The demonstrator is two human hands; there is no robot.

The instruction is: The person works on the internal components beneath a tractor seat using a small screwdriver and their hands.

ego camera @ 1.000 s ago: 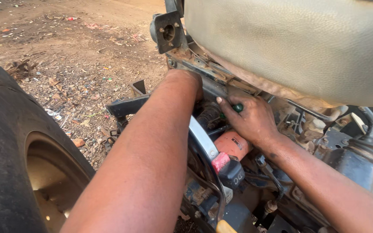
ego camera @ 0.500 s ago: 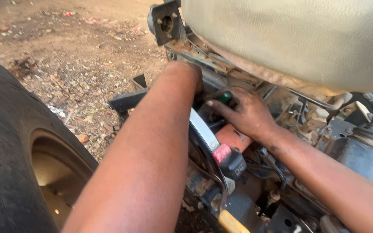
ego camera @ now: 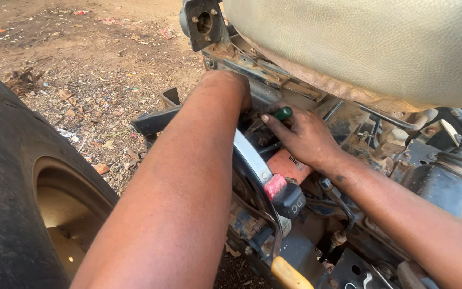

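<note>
Right hand: your right hand (ego camera: 305, 138) is curled around a tool with a green handle (ego camera: 283, 113), most likely a screwdriver; only the butt of the handle shows past your thumb and forefinger, and the shaft is hidden behind the fingers.
Left hand: your left forearm (ego camera: 188, 176) runs up the middle of the view and the hand (ego camera: 236, 85) bends over the rusty frame rail (ego camera: 252, 72) and down into the gap; the fingers are out of sight, so I cannot tell whether they are clenched on a part or only braced.
Where the work is: deep in the engine bay under the raised cream hood (ego camera: 370, 48), just above the orange oil filter (ego camera: 287, 163) and behind the chrome curved strip (ego camera: 252, 160) with its red and black switch (ego camera: 284, 194).
Step in hand: judging by the grip, you are setting the tool tip onto a fastener tucked below the rail, with the left hand steadying something beside it.
Next move calls for: a firm seat of the tip before you turn, since you work by feel; keep the wrist clear of the hoses and wires (ego camera: 343, 208) just beneath it.
Surroundings: a big black tyre (ego camera: 12, 203) stands at your left, and littered bare dirt (ego camera: 81, 59) lies beyond.
</note>
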